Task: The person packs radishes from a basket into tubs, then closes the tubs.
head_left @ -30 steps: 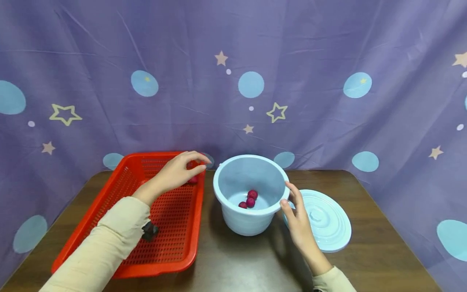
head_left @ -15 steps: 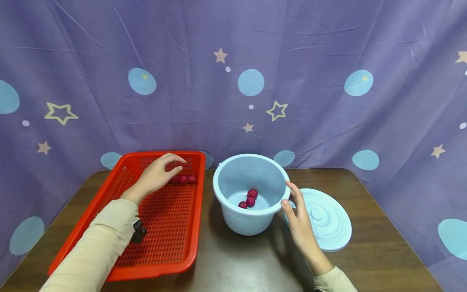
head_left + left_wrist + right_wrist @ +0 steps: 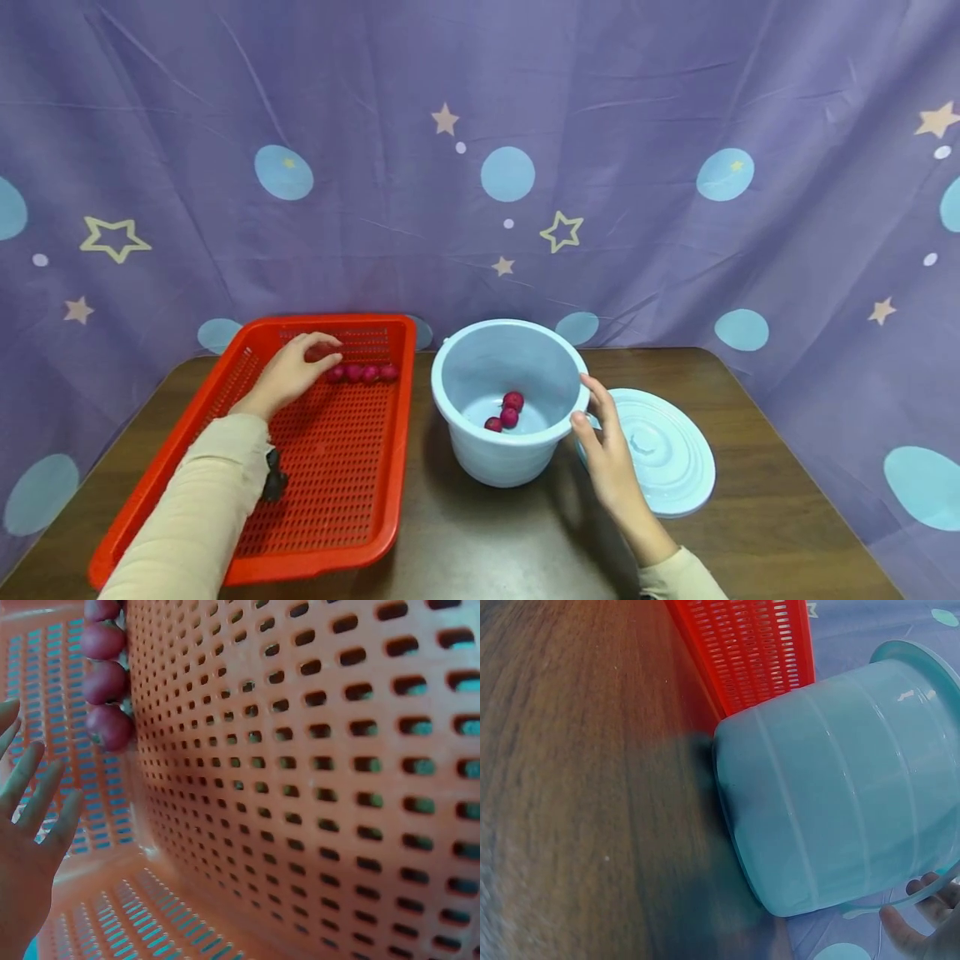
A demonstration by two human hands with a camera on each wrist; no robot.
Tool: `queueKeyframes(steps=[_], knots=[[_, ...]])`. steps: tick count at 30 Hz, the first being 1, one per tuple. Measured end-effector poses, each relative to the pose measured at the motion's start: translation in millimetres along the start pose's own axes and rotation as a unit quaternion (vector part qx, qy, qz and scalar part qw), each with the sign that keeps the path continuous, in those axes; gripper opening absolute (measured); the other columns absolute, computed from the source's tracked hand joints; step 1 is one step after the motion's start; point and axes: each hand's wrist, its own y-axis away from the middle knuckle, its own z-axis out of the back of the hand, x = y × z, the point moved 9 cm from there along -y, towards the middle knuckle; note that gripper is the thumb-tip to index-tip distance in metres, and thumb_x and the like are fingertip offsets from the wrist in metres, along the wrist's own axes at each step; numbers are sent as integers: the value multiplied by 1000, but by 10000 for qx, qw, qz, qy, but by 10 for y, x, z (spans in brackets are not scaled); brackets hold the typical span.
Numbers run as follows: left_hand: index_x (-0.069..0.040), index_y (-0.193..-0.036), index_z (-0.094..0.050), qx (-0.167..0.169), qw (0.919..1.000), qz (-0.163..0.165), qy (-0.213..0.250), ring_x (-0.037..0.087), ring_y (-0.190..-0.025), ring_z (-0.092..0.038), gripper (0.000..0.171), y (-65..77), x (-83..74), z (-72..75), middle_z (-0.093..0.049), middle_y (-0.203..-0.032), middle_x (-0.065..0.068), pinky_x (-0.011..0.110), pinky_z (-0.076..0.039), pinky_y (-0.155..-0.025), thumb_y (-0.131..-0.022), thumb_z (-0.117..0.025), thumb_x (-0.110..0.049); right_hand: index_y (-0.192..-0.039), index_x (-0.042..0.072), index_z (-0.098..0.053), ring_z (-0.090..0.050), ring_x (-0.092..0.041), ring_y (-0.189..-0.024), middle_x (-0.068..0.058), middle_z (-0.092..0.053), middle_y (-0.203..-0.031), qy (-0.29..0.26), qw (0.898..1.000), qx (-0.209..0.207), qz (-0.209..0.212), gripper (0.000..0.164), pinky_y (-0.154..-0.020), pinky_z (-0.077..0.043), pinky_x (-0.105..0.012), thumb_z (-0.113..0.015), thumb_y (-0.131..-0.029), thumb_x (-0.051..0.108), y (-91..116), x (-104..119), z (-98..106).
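Observation:
In the head view my left hand (image 3: 288, 375) is over the red plastic basket (image 3: 397, 467), at the left end of a row of round red radishes (image 3: 370, 374) along its far wall. The left wrist view has the hand's fingers (image 3: 52, 791) extended and apart, beside the radishes (image 3: 106, 682), with nothing held. Between the basket and a lid stands a light blue bucket (image 3: 495, 458) with three radishes (image 3: 510, 417) on its bottom. My right hand (image 3: 611, 450) touches the bucket's right rim with thumb and fingertips, its fingers fairly straight.
A light blue round lid (image 3: 667, 454) lies flat on the wooden table (image 3: 757, 517), right of the bucket and partly behind my right hand. Behind the table hangs a purple curtain (image 3: 637, 275) with stars and dots.
My left hand has moved left inside the basket, from its right far corner to the row's left end, uncovering several radishes. My right hand stays at the bucket rim.

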Motion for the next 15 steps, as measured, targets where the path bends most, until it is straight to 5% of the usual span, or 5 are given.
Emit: queueKeyframes(steps=[9,15], knots=[[-5,-131,-55,336,9991,243,-44,42,-109,-56,36,-26,95,-186,-53,-124,25,56,-45,-87,-100,-60,-23,-148,13,-41,-47,-25,-121,-20,-52,-138,87,10000,-3,-12,50,-91,-42,-27,-52,-100,7,-2,2,9],[-3,-125,-57,238,9989,273,-287,41,-102,-54,33,-19,173,-208,-51,-117,26,56,-44,-83,-97,-63,-19,-149,15,-41,-47,-24,-122,-18,-53,-138,125,9999,1,16,50,-90,-43,-25,-51,-100,7,-13,-14,3]])
